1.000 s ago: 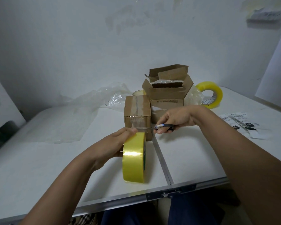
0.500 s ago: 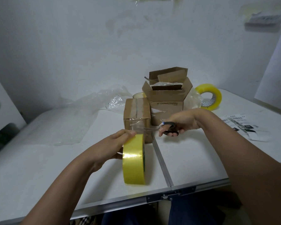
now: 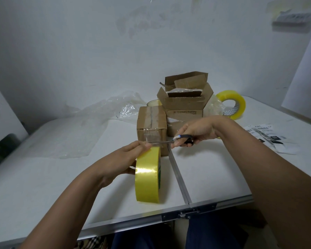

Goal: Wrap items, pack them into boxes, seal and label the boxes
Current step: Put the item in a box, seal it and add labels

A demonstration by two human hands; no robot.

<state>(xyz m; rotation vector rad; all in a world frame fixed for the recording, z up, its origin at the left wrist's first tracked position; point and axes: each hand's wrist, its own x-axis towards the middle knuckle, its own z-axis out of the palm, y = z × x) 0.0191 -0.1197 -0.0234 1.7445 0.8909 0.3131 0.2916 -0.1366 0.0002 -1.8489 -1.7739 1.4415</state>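
Your left hand (image 3: 126, 159) grips the yellow tape roll (image 3: 148, 175); your right hand (image 3: 196, 131) grips the scissors (image 3: 180, 140).
Scissor blades reach across to your left grip, just above the roll standing on the worktop (image 3: 214, 177). Right behind both grips sits the taped box (image 3: 152, 126).

I am seeing soft, even, rather dim light falling from above, giving the wall (image 3: 97, 51) a cool grey-blue cast. A bright glare streak is shining on the near tape roll (image 3: 148, 174), which is casting only a faint shadow to its right on the tabletop (image 3: 214, 177). The wide lens is bowing the tabletop's edges and stretching both forearms toward the corners. The printed labels (image 3: 269, 137) at right are reading smeared, and the upper right corner is looking soft.
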